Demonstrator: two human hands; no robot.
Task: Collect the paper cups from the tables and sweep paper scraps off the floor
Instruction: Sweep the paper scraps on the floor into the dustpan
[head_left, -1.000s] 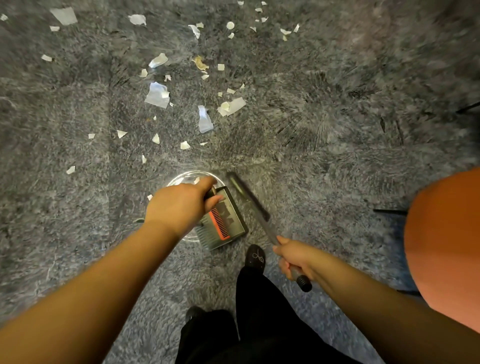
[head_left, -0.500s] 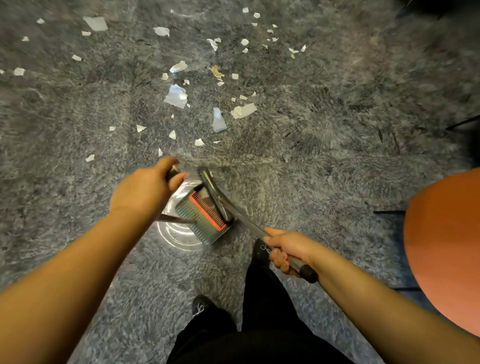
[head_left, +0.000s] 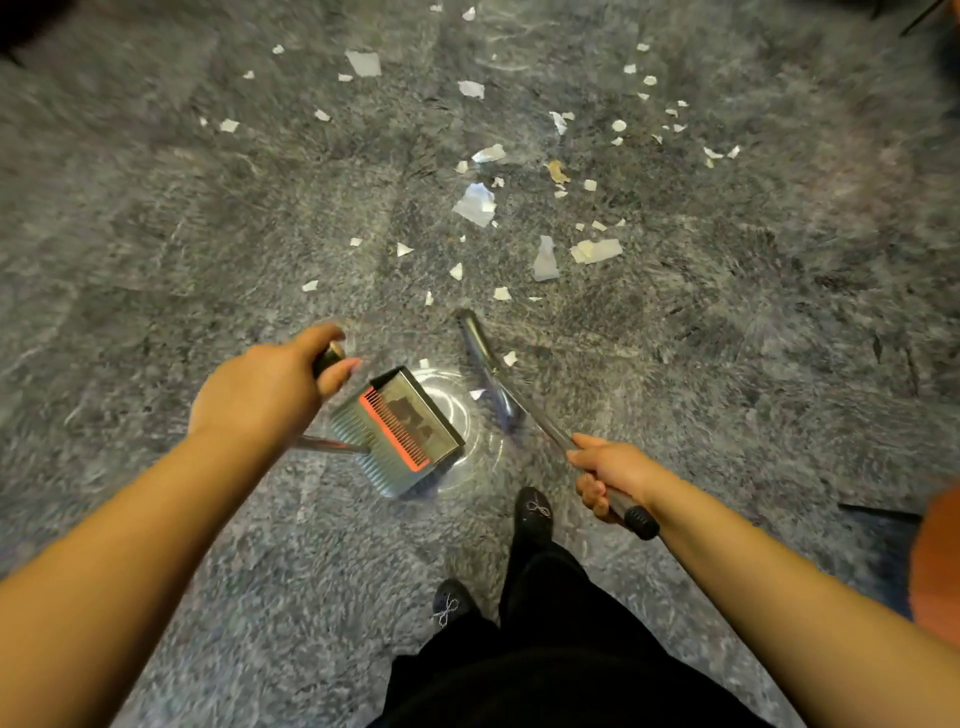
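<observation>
The left hand (head_left: 260, 395) gripped the dustpan (head_left: 397, 431) handle; dark bits lay in the pan. The right hand (head_left: 610, 475) gripped the broom (head_left: 485, 364). White paper scraps (head_left: 475, 203) lay scattered ahead on the gray shaggy carpet (head_left: 156, 234).

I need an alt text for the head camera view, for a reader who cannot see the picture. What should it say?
Seen from above, a person's left hand grips the handle of a grey dustpan with an orange comb, and the right hand grips a broom. White paper scraps lie scattered ahead on the shaggy grey carpet.
</observation>
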